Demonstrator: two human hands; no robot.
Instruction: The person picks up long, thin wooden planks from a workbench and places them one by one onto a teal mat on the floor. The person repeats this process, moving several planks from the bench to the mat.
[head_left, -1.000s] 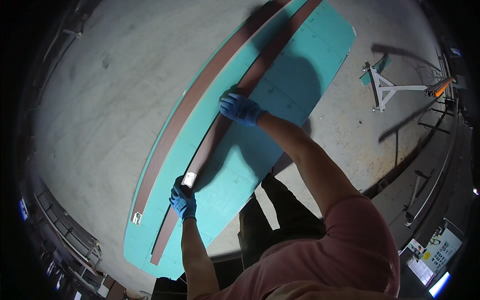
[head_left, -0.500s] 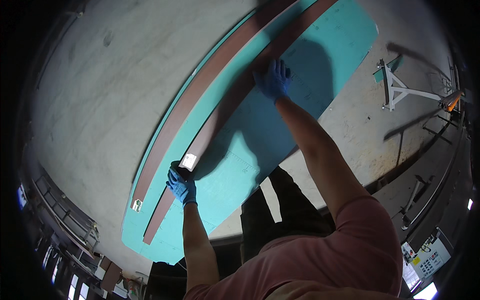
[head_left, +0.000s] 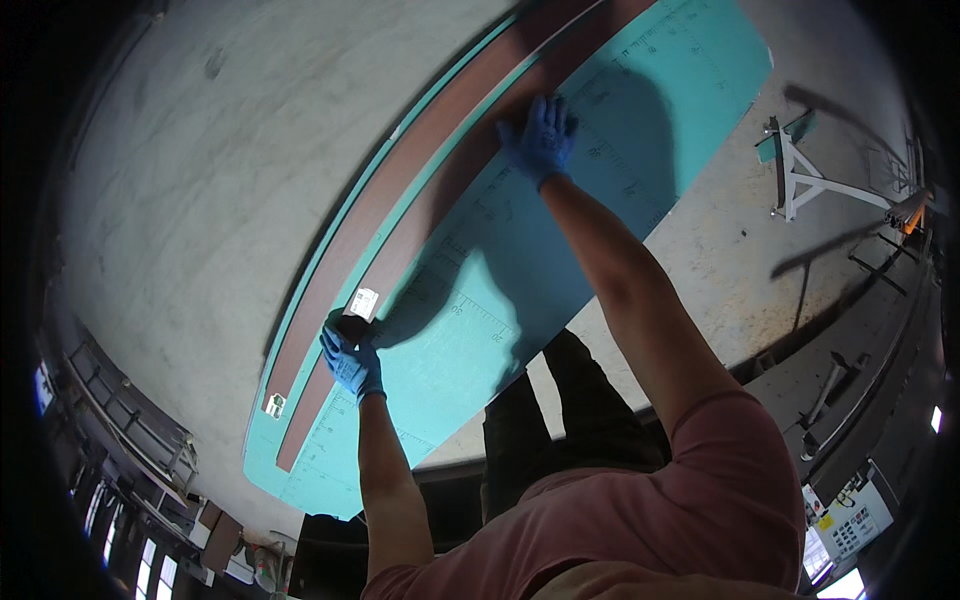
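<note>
A long turquoise board (head_left: pixel 715 80) with ruler-like markings lies slanted from lower left to upper right. Two long brown strips rest on it: the far strip (head_left: pixel 375 215) runs along the curved far edge, and the near strip (head_left: pixel 410 250) lies closer to me. A white label (head_left: pixel 363 303) sits on the near strip. Just below that label, my left hand (head_left: pixel 352 368), in a blue glove, straddles the near strip with thumb and fingers at its two edges. Higher up, my right hand (head_left: pixel 543 142), gloved too, rests against the near strip's side, fingers stretched out and thumb apart.
Pale grey floor (head_left: pixel 220 200) surrounds the board. To the right stands a white metal frame (head_left: pixel 805 180) with bars behind it. A control panel (head_left: pixel 850 515) is at the lower right, and a metal rack (head_left: pixel 130 425) at the lower left. Shadows darken much of the board.
The near strip has shifted towards the far strip, narrowing the turquoise gap between them. Both my hands have moved with it, up and slightly left.
</note>
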